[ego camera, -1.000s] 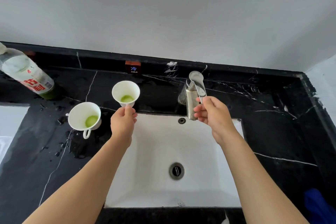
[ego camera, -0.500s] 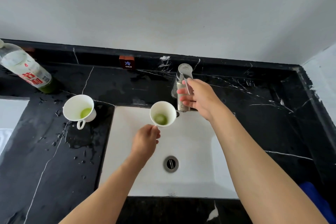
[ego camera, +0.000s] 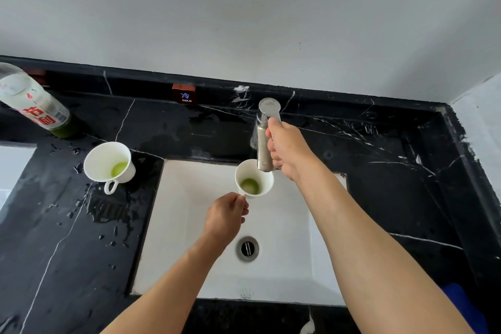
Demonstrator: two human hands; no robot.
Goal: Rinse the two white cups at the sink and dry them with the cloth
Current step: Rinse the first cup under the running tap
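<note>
My left hand (ego camera: 225, 218) holds a white cup (ego camera: 254, 177) by its handle over the white sink (ego camera: 189, 225). The cup is upright, right under the spout of the steel faucet (ego camera: 264, 141), with green liquid in its bottom. My right hand (ego camera: 287, 150) grips the faucet's lever. I cannot make out a water stream. A second white cup (ego camera: 108, 164) with green dregs stands on the black counter (ego camera: 67, 238) left of the sink, handle toward me. A blue cloth (ego camera: 463, 304) shows at the lower right edge.
A clear bottle (ego camera: 32, 103) with a red label and green liquid leans at the back left. Water drops and a wet patch lie on the counter beside the second cup. A small "COLD" tag (ego camera: 185, 95) sits on the back ledge. The drain (ego camera: 246, 248) lies mid-basin.
My left hand has carried the cup from above the counter's edge rightward over the sink to under the spout. My right hand has stayed on the faucet lever.
</note>
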